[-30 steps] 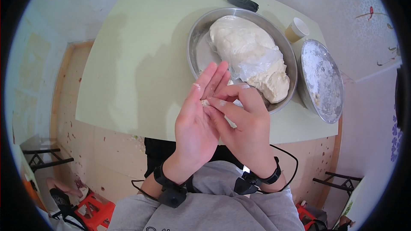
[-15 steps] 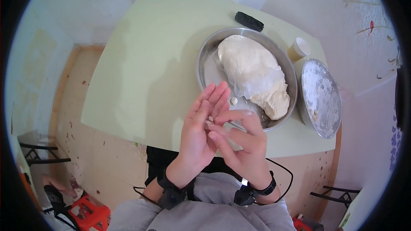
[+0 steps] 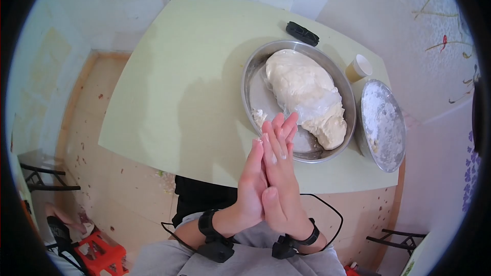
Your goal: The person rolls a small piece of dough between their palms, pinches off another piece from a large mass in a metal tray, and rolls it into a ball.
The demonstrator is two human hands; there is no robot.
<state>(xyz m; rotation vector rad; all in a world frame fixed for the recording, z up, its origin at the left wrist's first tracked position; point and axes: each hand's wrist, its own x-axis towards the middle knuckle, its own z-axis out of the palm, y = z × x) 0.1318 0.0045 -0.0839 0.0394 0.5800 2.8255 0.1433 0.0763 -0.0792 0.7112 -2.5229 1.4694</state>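
Note:
Palm to palm, my left hand and my right hand are pressed together in front of the basin's near rim, fingers pointing away from me. White smears show on the fingers. Whatever lies between the palms is hidden. Beyond the fingertips is a round metal basin holding a large mass of pale dough, partly covered by clear plastic film. A whitish scrap of dough sits inside the basin, left of my fingertips.
Right of the basin stands a tilted metal bowl of white flour, with a paper cup behind it. A black case lies on the pale green table. Red stool and another person's leg are at lower left.
My right hand has gone from pinching at small dough bits in my left palm to lying flat against it. Both hands have moved slightly right and down in view.

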